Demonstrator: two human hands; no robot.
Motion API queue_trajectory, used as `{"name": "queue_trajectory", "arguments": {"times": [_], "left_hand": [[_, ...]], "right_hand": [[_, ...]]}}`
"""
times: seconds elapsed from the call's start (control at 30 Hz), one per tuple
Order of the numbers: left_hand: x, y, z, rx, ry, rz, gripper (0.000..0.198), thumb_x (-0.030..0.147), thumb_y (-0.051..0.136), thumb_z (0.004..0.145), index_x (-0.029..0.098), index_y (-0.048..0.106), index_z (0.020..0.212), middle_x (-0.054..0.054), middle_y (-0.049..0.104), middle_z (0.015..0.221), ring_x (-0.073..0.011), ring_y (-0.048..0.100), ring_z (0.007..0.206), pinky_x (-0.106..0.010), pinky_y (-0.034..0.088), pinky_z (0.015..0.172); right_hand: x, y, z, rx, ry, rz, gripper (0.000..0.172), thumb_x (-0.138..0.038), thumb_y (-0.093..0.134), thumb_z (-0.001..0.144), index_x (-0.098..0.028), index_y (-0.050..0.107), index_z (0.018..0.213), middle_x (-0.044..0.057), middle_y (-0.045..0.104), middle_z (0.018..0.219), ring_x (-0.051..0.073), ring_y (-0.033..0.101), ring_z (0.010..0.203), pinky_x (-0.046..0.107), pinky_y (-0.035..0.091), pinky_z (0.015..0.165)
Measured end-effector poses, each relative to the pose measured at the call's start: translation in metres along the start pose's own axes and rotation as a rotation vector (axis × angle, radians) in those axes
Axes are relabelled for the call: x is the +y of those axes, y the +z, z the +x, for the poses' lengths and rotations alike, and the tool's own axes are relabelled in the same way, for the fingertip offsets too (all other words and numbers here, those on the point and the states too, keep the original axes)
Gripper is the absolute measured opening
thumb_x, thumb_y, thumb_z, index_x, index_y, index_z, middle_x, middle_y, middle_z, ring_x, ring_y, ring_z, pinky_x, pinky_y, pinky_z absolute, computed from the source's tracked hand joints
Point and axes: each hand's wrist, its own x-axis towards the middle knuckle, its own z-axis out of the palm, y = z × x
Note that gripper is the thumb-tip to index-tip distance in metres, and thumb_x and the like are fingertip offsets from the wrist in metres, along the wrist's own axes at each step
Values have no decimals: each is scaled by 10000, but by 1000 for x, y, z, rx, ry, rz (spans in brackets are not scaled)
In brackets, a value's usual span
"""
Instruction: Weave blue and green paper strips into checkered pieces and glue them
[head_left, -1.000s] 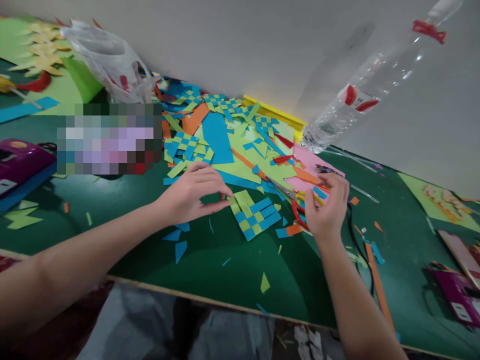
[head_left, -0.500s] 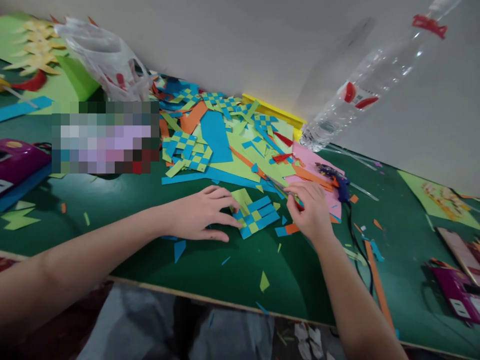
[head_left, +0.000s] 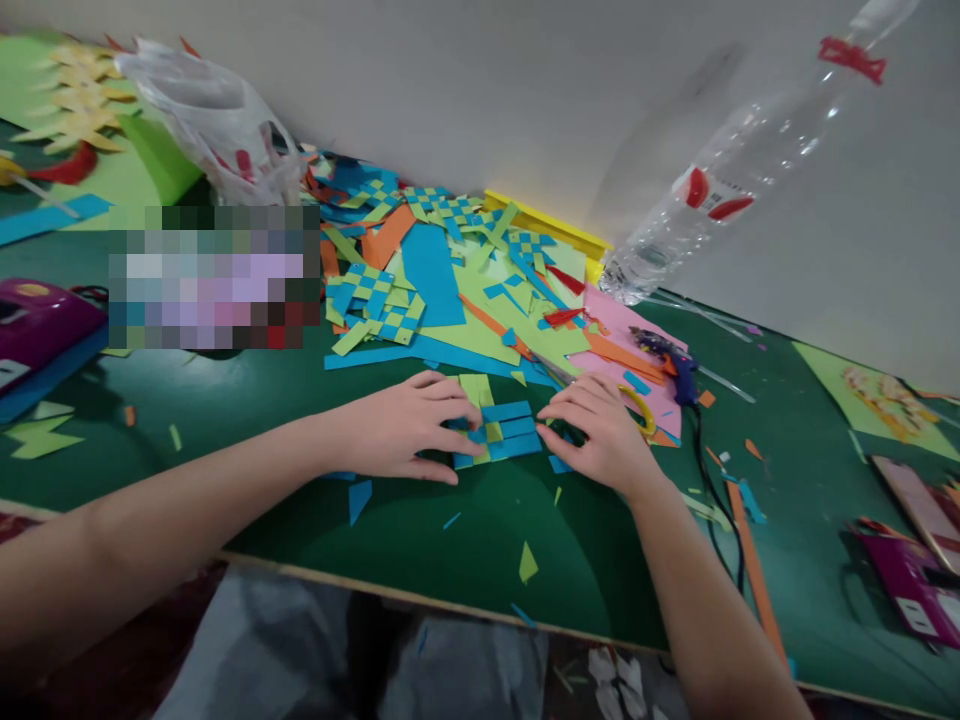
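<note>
A small woven mat of blue and yellow-green paper strips (head_left: pixel 512 432) lies on the green tabletop between my hands. My left hand (head_left: pixel 420 425) rests over its left part, fingers spread, the fingertips on the paper. Loose blue strip ends point right, toward my right hand (head_left: pixel 600 425). That hand's thumb and index tip are slightly apart beside those ends; I cannot tell whether they touch. Scissors lie partly beneath my right hand, a yellow handle (head_left: pixel 641 410) showing past the knuckles. A bit of blue paper (head_left: pixel 559 464) sits below the right fingers.
Behind is a pile of woven pieces (head_left: pixel 375 300) and paper sheets. A glue gun (head_left: pixel 671 365) with a black cord lies on pink paper (head_left: pixel 626 318). An upside-down plastic bottle (head_left: pixel 705 190) leans at the wall. Purple boxes (head_left: pixel 919 590) and a plastic bag (head_left: pixel 217 130) stand at the sides.
My right hand has let go of the scissors and moved left to the mat's right edge. The mat has turned straighter and shifted slightly left under my left hand.
</note>
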Motion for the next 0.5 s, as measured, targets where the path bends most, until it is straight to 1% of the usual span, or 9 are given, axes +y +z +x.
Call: {"name": "queue_trajectory", "arguments": {"times": [0.07, 0.13, 0.2, 0.27, 0.33, 0.4, 0.5], "left_hand": [[-1, -1, 0, 6, -3, -4, 256, 420, 576, 905, 304, 683, 1106, -62, 655, 1158, -241, 532, 1101, -388, 294, 960], [-4, -2, -2, 42, -12, -14, 182, 394, 584, 904, 285, 719, 960, -48, 685, 1067, -235, 552, 1055, -387, 303, 942], [-7, -4, -3, 79, -20, -16, 194, 368, 584, 909, 253, 711, 819, -30, 702, 986, -220, 568, 1016, -389, 298, 952], [-9, -6, -4, 99, -31, -4, 231, 378, 587, 908, 231, 683, 758, -19, 705, 942, -205, 576, 1000, -386, 287, 972], [-10, -7, -6, 110, -50, 19, 247, 438, 613, 880, 222, 666, 774, -18, 697, 924, -196, 582, 977, -377, 289, 965], [-11, -8, -7, 108, -70, 38, 279, 502, 645, 836, 224, 664, 838, -21, 691, 915, -194, 585, 946, -372, 294, 948], [-12, -6, -8, 85, -86, 54, 310, 523, 656, 818, 233, 667, 925, -25, 689, 926, -198, 587, 941, -380, 281, 953]], "right_hand": [[1, 0, 0, -1, 5, -10, 68, -291, 618, 861, -239, 655, 881, 26, 674, 850, 191, 576, 847, 418, 411, 906], [3, 0, -1, 7, 4, -22, 77, -295, 617, 862, -232, 658, 879, 29, 671, 847, 192, 575, 845, 416, 411, 896], [3, 0, -1, 11, 3, -32, 80, -294, 613, 864, -229, 659, 870, 30, 671, 841, 190, 575, 837, 415, 411, 890], [3, -1, -1, 7, -1, -38, 82, -296, 610, 866, -229, 658, 870, 30, 673, 835, 192, 576, 832, 418, 409, 890], [2, -1, -1, -2, -7, -40, 83, -298, 611, 865, -231, 659, 876, 29, 674, 829, 194, 579, 835, 422, 409, 895], [1, -1, -1, -7, -12, -39, 83, -300, 612, 863, -233, 659, 880, 27, 674, 827, 193, 580, 838, 423, 413, 895], [0, 0, -1, -13, -12, -33, 82, -295, 604, 867, -240, 659, 892, 27, 675, 839, 193, 583, 853, 424, 414, 903]]}}
